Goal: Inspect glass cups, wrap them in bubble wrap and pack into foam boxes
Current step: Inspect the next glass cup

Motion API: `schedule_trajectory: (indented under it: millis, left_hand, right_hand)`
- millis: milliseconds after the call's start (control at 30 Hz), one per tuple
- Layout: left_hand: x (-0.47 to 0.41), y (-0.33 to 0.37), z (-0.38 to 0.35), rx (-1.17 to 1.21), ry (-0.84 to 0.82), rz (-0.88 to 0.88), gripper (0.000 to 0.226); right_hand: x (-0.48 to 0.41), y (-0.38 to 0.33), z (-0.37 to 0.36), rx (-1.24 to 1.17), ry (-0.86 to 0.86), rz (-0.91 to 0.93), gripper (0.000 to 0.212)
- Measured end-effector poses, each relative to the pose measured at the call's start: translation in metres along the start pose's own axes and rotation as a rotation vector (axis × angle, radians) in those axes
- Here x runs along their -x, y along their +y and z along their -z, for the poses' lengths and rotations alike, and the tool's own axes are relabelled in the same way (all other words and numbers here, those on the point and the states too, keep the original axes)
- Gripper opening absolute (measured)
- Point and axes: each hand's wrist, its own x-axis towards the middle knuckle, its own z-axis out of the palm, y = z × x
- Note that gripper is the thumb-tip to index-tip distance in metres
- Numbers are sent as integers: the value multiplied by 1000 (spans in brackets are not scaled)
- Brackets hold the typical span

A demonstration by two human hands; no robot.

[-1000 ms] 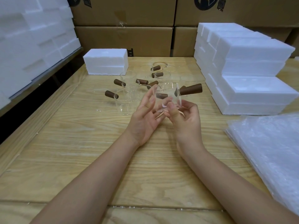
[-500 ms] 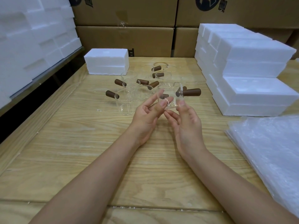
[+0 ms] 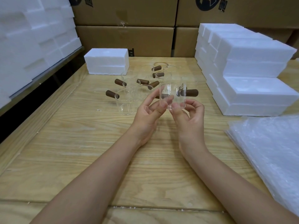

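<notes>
a clear glass cup (image 3: 172, 97) with a brown handle (image 3: 191, 92) is pinched near its base in a fingertip grip shared by the left hand (image 3: 148, 113) and the right hand (image 3: 189, 117), above the middle of the worktop (image 3: 80, 151). with so little of the slick glass covered, it could be let slip while turned for inspection and be chipped on the bare wood or knocked into the other cups (image 3: 127, 101) crowded just beyond, toward the far edge; the bubble wrap (image 3: 267, 151) lies unused at the right edge.
</notes>
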Motion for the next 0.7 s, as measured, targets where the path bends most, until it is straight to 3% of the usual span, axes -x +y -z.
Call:
schedule_trajectory:
  millis: [133,200,267,467,600,700]
  left_hand:
    - [1,2,2,-17,7,48,82]
    - [2,3,4,-19,2,74,53]
    - [1,2,6,1,-13,87,40]
    - [4,3,4,39,-23,36,54]
    - [4,5,1,54,-14,43,87]
    - [3,3,1,47,-3,37,88]
  right_hand:
    - [1,-6,-4,-109,-28,-82,48]
    - [-2,-4,-3,-219,-29,-126,28]
    - [-4,-3,-3,-325,-24,-170,11]
    - [-7,-5,-3,-415,-20,-256,10]
    - [-8,-2,-1,-229,-7,-191,9]
    - [-10,-3,3,-46,7,-97,43]
